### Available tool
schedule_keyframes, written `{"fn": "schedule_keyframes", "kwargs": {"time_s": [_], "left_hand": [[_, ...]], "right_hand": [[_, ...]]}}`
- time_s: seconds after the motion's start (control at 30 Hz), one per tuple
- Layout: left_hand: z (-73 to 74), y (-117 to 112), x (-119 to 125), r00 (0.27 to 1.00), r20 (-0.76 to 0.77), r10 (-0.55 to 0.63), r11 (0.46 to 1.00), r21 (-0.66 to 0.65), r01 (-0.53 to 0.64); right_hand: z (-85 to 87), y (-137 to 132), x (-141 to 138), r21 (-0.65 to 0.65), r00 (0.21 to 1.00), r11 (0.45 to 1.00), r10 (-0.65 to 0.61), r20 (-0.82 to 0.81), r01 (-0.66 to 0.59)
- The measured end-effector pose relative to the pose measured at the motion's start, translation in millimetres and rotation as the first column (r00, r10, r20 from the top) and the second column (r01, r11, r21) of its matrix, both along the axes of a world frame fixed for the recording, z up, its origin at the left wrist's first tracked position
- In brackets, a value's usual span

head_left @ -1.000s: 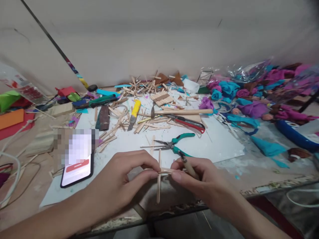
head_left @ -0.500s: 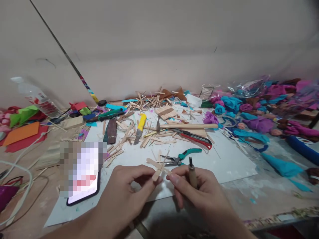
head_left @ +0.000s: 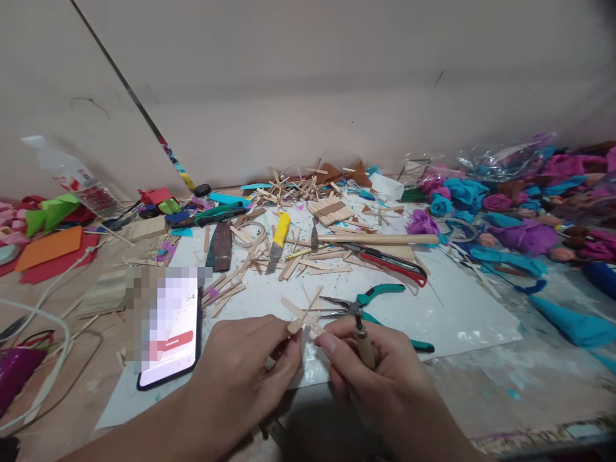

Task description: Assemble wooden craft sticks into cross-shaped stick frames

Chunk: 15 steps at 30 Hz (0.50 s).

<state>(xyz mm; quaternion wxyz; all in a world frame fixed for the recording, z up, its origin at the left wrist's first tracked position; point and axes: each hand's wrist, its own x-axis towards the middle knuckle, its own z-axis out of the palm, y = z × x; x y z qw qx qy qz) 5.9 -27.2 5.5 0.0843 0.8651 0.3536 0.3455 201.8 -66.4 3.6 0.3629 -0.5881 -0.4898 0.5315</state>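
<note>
My left hand (head_left: 255, 359) is closed, pinching a small piece of crossed wooden craft sticks (head_left: 299, 316) between thumb and fingertips. On the other side, my right hand (head_left: 380, 372) is closed around a wood-handled carving tool (head_left: 364, 343), its dark metal tip pointing up. The right thumb and index finger also meet at the near right end of the crossed sticks. Just beyond the hands lie long-nose pliers (head_left: 356, 307) with green handles, partly hidden behind the right hand.
A phone (head_left: 176, 333) lies left of my hands on white paper (head_left: 462, 321). Behind are a yellow utility knife (head_left: 279, 240), a red-black cutter (head_left: 394, 266), a hammer (head_left: 380, 239) and a loose stick pile (head_left: 289, 189). Coloured crepe paper (head_left: 524, 234) is heaped right; a bottle (head_left: 72, 176) stands left.
The view has shifted a little, so the table things sit further right in it. Both hands keep hold of the crossed sticks, which have turned slightly, and the carving tool stays in the right hand.
</note>
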Motion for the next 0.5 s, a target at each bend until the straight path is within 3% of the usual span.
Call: {"fn": "schedule_keyframes", "kwargs": {"time_s": [0.13,0.23,0.37,0.5], "left_hand": [[0.9,9.7,-4.9,0.995,0.066,0.073,0.996,-0.060,-0.069],[9.4,18.1,-9.6,0.987,0.021,0.162,0.971,-0.179,-0.156],[19.8,27.9,-17.5,0.955,-0.262,0.137,0.951,-0.235,-0.201],[23.0,30.8,-28.7,0.886,-0.448,0.122,0.959,-0.177,-0.221]], "right_hand": [[5.6,-4.1,-1.1,-0.047,0.997,0.997,-0.067,-0.025,0.066],[6.1,-3.9,8.3,-0.041,0.997,0.997,-0.071,-0.006,0.071],[1.4,-2.7,33.8,0.001,0.980,0.995,0.103,0.168,-0.104],[-0.7,-9.0,60.9,-0.106,0.872,0.943,0.331,0.361,-0.314]]}}
